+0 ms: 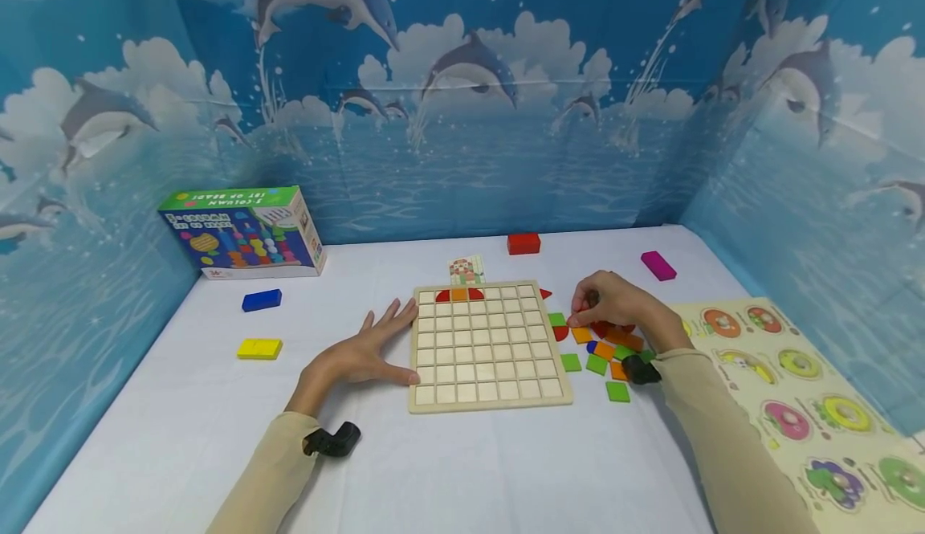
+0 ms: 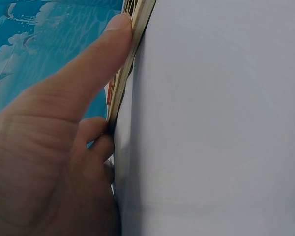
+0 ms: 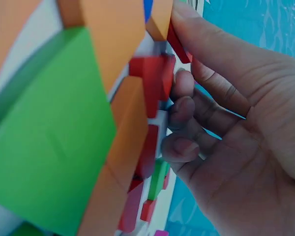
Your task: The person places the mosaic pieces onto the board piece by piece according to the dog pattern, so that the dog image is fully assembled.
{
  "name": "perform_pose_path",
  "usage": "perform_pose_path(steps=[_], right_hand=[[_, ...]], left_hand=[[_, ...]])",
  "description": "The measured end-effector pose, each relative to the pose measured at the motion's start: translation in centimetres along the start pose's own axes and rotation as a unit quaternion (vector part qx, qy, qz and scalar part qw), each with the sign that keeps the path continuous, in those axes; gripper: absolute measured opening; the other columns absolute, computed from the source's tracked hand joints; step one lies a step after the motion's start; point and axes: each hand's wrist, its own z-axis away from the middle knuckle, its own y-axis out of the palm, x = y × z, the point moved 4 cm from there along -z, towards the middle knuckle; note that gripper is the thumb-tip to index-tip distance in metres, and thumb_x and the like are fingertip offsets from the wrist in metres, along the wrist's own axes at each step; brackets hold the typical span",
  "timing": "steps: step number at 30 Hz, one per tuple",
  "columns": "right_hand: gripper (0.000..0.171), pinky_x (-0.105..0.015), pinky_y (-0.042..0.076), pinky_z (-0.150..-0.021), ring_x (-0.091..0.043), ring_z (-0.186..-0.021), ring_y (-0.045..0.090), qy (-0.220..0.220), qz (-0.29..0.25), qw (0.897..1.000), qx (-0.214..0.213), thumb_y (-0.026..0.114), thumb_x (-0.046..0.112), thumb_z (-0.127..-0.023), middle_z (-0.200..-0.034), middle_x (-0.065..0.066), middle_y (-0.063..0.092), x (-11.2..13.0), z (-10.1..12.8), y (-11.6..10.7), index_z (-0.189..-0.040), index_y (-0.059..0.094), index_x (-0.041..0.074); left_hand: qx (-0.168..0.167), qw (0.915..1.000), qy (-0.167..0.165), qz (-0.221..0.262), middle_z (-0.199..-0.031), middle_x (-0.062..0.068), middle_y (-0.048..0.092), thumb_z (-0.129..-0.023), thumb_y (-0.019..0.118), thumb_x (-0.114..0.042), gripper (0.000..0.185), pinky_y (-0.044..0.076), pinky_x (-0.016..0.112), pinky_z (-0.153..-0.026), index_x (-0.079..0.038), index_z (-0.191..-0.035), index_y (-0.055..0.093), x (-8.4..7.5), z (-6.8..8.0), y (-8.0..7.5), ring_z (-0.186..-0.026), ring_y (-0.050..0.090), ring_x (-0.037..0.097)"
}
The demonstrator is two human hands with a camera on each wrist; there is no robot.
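A square wooden grid board point(image 1: 486, 349) lies on the table. Along its top row sit two red curved pieces and an orange square point(image 1: 458, 295) between them. My left hand point(image 1: 364, 353) has its fingers spread against the board's left edge; in the left wrist view the thumb point(image 2: 96, 61) touches the board's side point(image 2: 125, 73). To the right of the board, my right hand point(image 1: 614, 301) is over a loose pile of pieces. Its thumb and finger pinch a red piece point(image 3: 179, 42), whose full shape is hidden. Green squares point(image 1: 617, 392) and orange pieces point(image 1: 581, 335) lie around it.
A small picture card point(image 1: 466, 270) lies behind the board. Red point(image 1: 523, 243), magenta point(image 1: 658, 266), blue point(image 1: 262, 300) and yellow point(image 1: 258, 348) blocks are spread about. A toy box point(image 1: 246, 233) stands back left; a fruit-picture board point(image 1: 788, 405) lies at the right.
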Motion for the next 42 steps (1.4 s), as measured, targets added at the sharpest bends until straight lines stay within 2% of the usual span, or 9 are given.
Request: perform_pose_path(steps=[4, 11, 19, 24, 30, 35, 38, 40, 42], right_hand=[[0.018, -0.028, 0.049, -0.061, -0.023, -0.076, 0.058, -0.016, -0.001, 1.000, -0.005, 0.088, 0.020, -0.092, -0.080, -0.005, 0.064, 0.5, 0.1, 0.0, -0.092, 0.075, 0.008], [0.018, -0.029, 0.056, -0.064, -0.023, -0.079, 0.060, -0.037, -0.016, 0.998, -0.044, 0.091, 0.015, -0.089, -0.083, -0.004, 0.071, 0.8, 0.5, -0.4, -0.094, 0.076, 0.007], [0.006, -0.027, 0.057, -0.063, -0.024, -0.074, 0.064, -0.130, -0.020, 0.988, -0.078, 0.084, 0.007, -0.095, -0.089, -0.005, 0.080, 4.8, 1.1, -0.6, -0.098, 0.083, 0.002], [0.013, -0.035, 0.060, -0.062, -0.032, -0.067, 0.065, -0.150, -0.075, 0.984, -0.057, 0.080, 0.005, -0.097, -0.090, -0.011, 0.081, 8.1, -0.1, 1.2, -0.105, 0.082, -0.005], [0.006, -0.046, 0.065, -0.066, -0.046, -0.076, 0.071, -0.186, -0.141, 0.972, -0.034, 0.081, 0.002, -0.096, -0.086, -0.016, 0.080, 12.0, -2.5, 4.0, -0.096, 0.082, -0.003], [0.004, -0.043, 0.063, -0.063, -0.043, -0.071, 0.071, -0.200, -0.164, 0.965, -0.043, 0.082, 0.001, -0.094, -0.082, -0.014, 0.079, 14.5, -4.6, 6.0, -0.094, 0.083, -0.003], [0.005, -0.039, 0.062, -0.062, -0.040, -0.071, 0.071, -0.190, -0.170, 0.966, -0.051, 0.082, 0.001, -0.094, -0.082, -0.012, 0.080, 15.8, -5.6, 7.2, -0.094, 0.084, -0.003], [0.005, -0.043, 0.064, -0.066, -0.040, -0.071, 0.072, -0.184, -0.167, 0.967, -0.061, 0.082, 0.002, -0.094, -0.081, -0.011, 0.080, 16.6, -6.1, 7.9, -0.094, 0.084, -0.003], [0.005, -0.046, 0.065, -0.087, -0.037, -0.072, 0.075, -0.180, -0.156, 0.968, -0.076, 0.083, 0.003, -0.094, -0.078, -0.010, 0.079, 17.3, -6.7, 8.6, -0.093, 0.085, -0.002]], left_hand=[[0.000, 1.0000, 0.004, -0.003, -0.182, 0.004, -0.001, -0.084, 0.093, -0.046, 0.123, -0.012, 0.058, -0.134, -0.022, -0.175, 0.014, 0.0, -0.1, -0.1, -0.168, -0.011, 0.029], [0.003, 1.0000, 0.003, -0.001, -0.182, 0.005, -0.001, -0.084, 0.093, -0.046, 0.123, -0.011, 0.059, -0.133, -0.022, -0.175, 0.013, -0.1, 0.0, 0.0, -0.168, -0.011, 0.030], [-0.001, 1.0000, 0.005, 0.000, -0.182, 0.006, -0.001, -0.084, 0.093, -0.045, 0.122, -0.011, 0.060, -0.133, -0.022, -0.175, 0.014, -0.1, 0.2, -0.2, -0.167, -0.012, 0.032], [-0.001, 1.0000, 0.008, -0.002, -0.182, 0.007, -0.002, -0.084, 0.093, -0.046, 0.122, -0.011, 0.059, -0.133, -0.021, -0.175, 0.014, -0.1, 0.2, -0.1, -0.167, -0.012, 0.032], [-0.006, 0.9998, -0.017, 0.004, -0.182, 0.008, -0.007, -0.083, 0.093, -0.050, 0.126, -0.005, 0.070, -0.131, -0.027, -0.175, 0.011, -0.1, 0.1, 0.0, -0.164, -0.018, 0.044], [-0.007, 0.9999, -0.015, -0.001, -0.182, 0.008, -0.007, -0.084, 0.091, -0.052, 0.127, -0.004, 0.069, -0.132, -0.025, -0.176, 0.009, -0.2, 0.0, -0.1, -0.164, -0.017, 0.044], [-0.004, 0.9999, -0.009, -0.005, -0.182, 0.008, -0.008, -0.084, 0.091, -0.052, 0.126, -0.004, 0.067, -0.132, -0.023, -0.175, 0.008, -0.1, 0.0, -0.1, -0.164, -0.017, 0.044], [-0.004, 1.0000, -0.005, -0.005, -0.182, 0.008, -0.007, -0.085, 0.091, -0.052, 0.126, -0.005, 0.066, -0.133, -0.021, -0.175, 0.009, 0.0, 0.0, -0.2, -0.165, -0.016, 0.042], [-0.003, 1.0000, 0.000, -0.004, -0.182, 0.009, -0.006, -0.085, 0.091, -0.051, 0.125, -0.007, 0.064, -0.133, -0.019, -0.175, 0.009, 0.0, 0.1, -0.3, -0.165, -0.015, 0.039]])
